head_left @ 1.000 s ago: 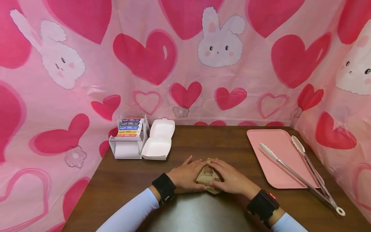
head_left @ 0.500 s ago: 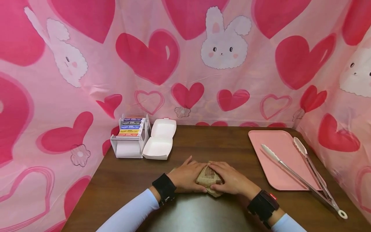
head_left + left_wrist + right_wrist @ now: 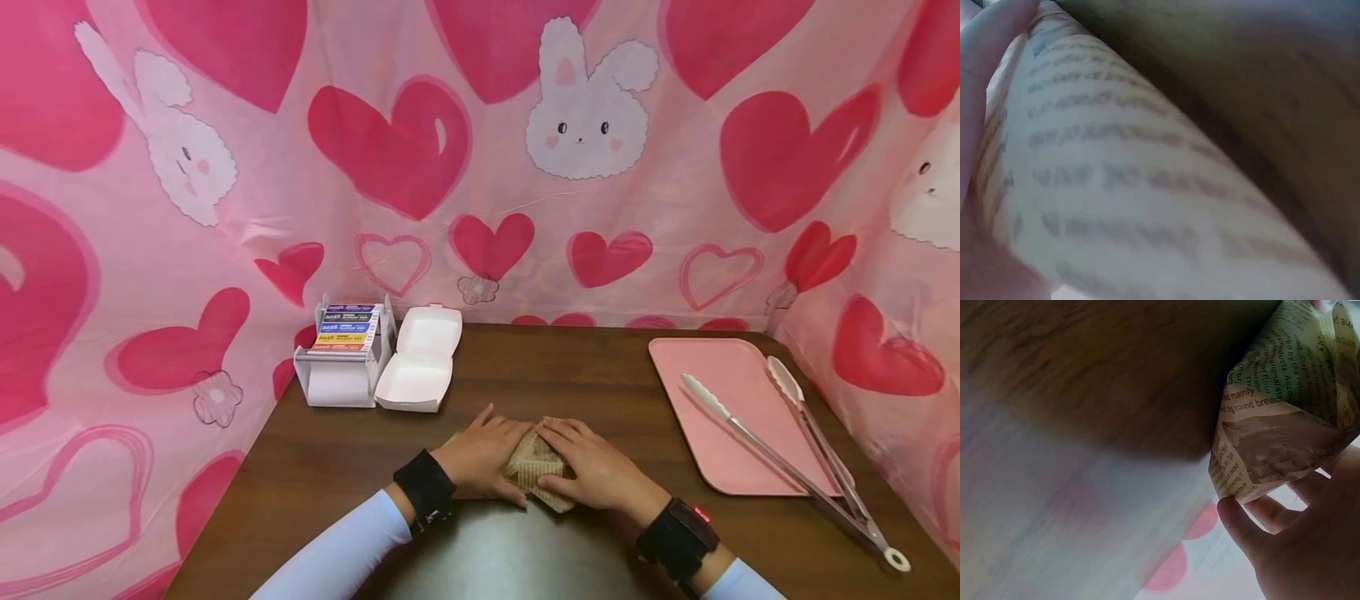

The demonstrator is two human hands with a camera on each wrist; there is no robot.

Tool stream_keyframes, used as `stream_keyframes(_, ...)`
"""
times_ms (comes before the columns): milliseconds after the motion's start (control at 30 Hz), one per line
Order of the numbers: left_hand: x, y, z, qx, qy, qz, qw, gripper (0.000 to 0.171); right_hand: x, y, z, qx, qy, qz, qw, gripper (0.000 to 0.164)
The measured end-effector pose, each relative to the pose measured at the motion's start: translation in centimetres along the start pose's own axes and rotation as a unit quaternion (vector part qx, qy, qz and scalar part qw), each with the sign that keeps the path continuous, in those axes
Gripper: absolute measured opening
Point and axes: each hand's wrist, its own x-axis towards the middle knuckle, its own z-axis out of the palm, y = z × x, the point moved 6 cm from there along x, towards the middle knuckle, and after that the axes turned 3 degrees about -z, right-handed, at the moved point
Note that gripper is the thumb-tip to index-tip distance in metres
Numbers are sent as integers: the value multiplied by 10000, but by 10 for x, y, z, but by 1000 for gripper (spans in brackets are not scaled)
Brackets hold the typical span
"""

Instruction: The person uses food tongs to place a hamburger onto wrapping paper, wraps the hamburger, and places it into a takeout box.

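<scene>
Between my two hands on the table lies a parcel wrapped in brown newsprint paper [image 3: 542,472], its contents hidden. My left hand [image 3: 482,455] grips its left side, fingers over the top and thumb low in front. On the other side my right hand [image 3: 600,472] holds it, the thumb on the front face and the fingers over the top. Close up in the left wrist view, the printed paper [image 3: 1116,162] fills much of the frame beside the left hand [image 3: 985,125]. Folded corners of the parcel [image 3: 1279,440] show above the right hand [image 3: 1316,544] in the right wrist view.
At the back left of the brown table [image 3: 555,367] stand a white dispenser with coloured labels [image 3: 343,354] and an opened white takeaway box [image 3: 420,358]. A pink tray [image 3: 720,367] lies at the right, with metal tongs [image 3: 787,467] across it, their end past its edge.
Both hands stay around the parcel. The left thumb has shifted slightly left and down, leaving more of the parcel's front showing. The head view has turned a little left.
</scene>
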Motion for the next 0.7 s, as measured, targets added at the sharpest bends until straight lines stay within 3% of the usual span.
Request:
stream_keyframes(200,-11,-12,3,-21,64,-279,9996,107,0,0,1,53,39,20,10000,74)
stream_keyframes(533,-11,-14,2,-151,219,-339,9991,85,-1,-1,1,-60,86,-14,9999,72)
stream_keyframes(700,-9,-9,2,38,282,-478,9985,95,1,-1,0,-128,-56,-3,9999,72)
